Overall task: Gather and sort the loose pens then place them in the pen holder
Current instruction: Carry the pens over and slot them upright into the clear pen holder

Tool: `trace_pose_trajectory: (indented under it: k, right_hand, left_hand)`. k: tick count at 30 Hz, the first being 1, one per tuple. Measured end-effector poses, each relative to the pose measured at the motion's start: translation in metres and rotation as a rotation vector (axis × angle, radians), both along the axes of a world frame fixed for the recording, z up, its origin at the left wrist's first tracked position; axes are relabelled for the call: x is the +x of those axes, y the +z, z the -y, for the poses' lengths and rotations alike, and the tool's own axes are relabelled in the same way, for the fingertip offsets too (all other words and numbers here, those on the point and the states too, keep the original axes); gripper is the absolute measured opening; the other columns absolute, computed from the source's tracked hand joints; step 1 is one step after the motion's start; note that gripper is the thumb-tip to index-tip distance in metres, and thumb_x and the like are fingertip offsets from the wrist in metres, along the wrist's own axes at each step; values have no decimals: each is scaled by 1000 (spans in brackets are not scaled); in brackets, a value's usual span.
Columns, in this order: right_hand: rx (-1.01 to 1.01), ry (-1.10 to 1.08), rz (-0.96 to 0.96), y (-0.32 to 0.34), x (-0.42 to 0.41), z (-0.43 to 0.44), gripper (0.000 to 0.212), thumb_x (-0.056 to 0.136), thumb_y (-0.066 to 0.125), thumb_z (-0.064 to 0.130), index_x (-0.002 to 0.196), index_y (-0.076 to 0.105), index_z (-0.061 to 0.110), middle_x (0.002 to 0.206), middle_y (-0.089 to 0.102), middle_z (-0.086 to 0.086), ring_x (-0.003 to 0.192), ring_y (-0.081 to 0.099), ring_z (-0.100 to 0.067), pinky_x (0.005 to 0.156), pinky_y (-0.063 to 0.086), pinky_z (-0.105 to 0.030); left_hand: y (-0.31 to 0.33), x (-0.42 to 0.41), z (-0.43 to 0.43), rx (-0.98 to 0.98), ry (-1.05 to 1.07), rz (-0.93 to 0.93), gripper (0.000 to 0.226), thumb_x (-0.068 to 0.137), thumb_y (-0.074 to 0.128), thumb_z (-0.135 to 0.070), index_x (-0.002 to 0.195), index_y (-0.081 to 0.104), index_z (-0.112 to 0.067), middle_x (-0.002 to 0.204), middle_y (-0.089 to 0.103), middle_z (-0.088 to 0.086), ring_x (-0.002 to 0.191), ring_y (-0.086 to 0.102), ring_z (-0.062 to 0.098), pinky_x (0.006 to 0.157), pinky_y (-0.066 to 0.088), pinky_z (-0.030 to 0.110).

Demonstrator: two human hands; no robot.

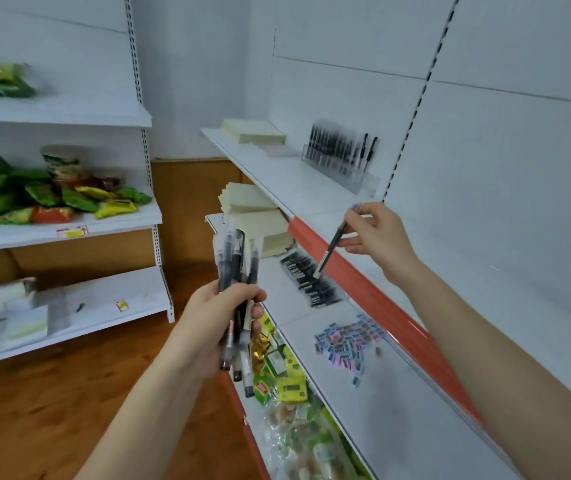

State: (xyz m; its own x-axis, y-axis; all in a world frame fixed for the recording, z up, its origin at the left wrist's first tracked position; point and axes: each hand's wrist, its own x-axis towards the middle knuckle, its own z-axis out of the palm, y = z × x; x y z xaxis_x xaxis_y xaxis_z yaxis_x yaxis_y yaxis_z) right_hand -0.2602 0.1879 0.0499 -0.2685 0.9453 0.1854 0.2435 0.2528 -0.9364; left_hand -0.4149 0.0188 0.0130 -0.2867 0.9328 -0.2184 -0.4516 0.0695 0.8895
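Observation:
My left hand (220, 318) grips a bundle of several dark pens (237, 268), held upright in front of the shelves. My right hand (379, 237) pinches a single black pen (332, 247) by its upper end, its tip slanting down to the left over the upper shelf's red edge strip (374, 299). A clear pen holder (341, 161) with several black pens standing in it sits on the upper shelf, beyond my right hand. More black pens (310, 280) lie in a row on the shelf below.
Pale notepad stacks (254, 131) (260, 216) rest on both shelves. Small coloured erasers (350, 337) are scattered on the middle shelf. Snack packets (287, 386) fill the lowest shelf; another rack at left holds green packets (34, 199). The floor is wood.

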Motion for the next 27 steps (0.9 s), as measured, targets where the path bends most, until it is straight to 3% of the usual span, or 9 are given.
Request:
trace_pose_trajectory:
  k: [7, 11, 16, 22, 27]
  right_hand:
    - [8, -73, -32, 12, -60, -128, 14, 95, 49, 21, 97, 54, 8, 80, 63, -3, 62, 67, -17, 63, 54, -26]
    - [15, -131, -7, 12, -85, -184, 18, 93, 51, 18, 102, 55, 3, 87, 63, -4, 67, 67, -17, 69, 55, -31]
    - [60, -237, -12, 8, -110, -240, 15, 93, 53, 18, 100, 55, 5, 88, 63, -2, 68, 67, -16, 67, 55, -28]
    - [119, -442, -55, 7, -133, -300, 10, 92, 54, 18, 99, 52, 10, 87, 63, -1, 70, 66, -21, 67, 56, -31]
    - [136, -675, -136, 8, -146, -333, 6, 93, 52, 20, 91, 52, 14, 85, 65, -5, 65, 67, -22, 62, 56, -29]
  left_hand:
    - [26, -69, -118, 20, 1, -21, 10, 88, 52, -4, 83, 59, 1, 55, 55, 7, 44, 50, 13, 42, 46, 19]
    - [30, -103, -167, 23, -11, 25, 12, 89, 50, -3, 87, 59, 4, 56, 55, 8, 46, 52, 14, 43, 48, 19]
    - [30, -144, -232, 21, -68, 61, 13, 89, 50, -2, 93, 60, 5, 58, 61, 8, 47, 56, 13, 44, 50, 19]
    - [32, -195, -329, 58, -223, 79, 15, 90, 48, 2, 99, 59, 5, 67, 69, 8, 50, 62, 10, 46, 51, 18]
    - [37, -234, -403, 40, -373, 50, 10, 89, 49, 3, 92, 58, 3, 80, 70, 13, 51, 63, 10, 46, 52, 18]
